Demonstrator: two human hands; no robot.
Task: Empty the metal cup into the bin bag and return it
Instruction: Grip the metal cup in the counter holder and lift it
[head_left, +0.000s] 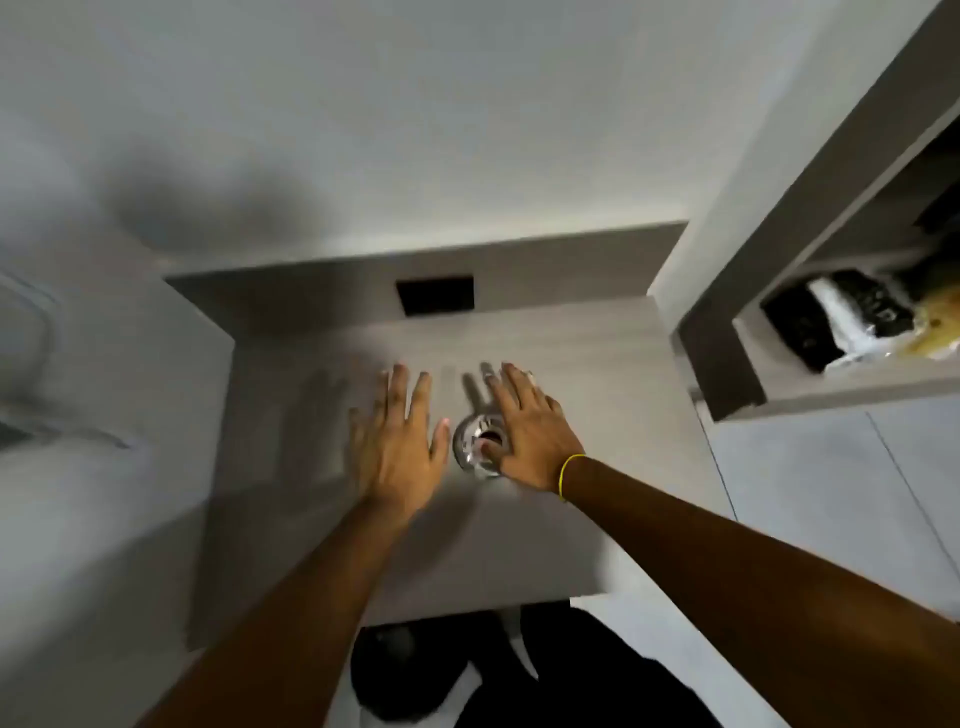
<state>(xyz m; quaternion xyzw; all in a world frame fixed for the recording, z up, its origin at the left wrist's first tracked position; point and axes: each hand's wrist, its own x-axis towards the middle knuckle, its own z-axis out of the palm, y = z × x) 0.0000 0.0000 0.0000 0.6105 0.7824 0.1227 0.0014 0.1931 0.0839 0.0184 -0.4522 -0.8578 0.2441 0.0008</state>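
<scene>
The metal cup (474, 448) stands upright on the grey wood-grain tabletop (597, 374), and I look down into its shiny mouth. My right hand (524, 431), with a yellow band at the wrist, is spread just right of the cup. Its thumb tip lies over the cup's rim and its fingers stretch straight past the cup. My left hand (400, 447) hovers flat with fingers apart just left of the cup, not touching it. The frame is motion-blurred. No bin bag can be made out for certain.
An open shelf unit (737, 332) at the right holds black and white items (836, 317) and a yellow packet. The table's back panel has a dark square cut-out (435, 295). A dark shape (405, 670) lies below the table's front edge. A blurred white fixture is at the left.
</scene>
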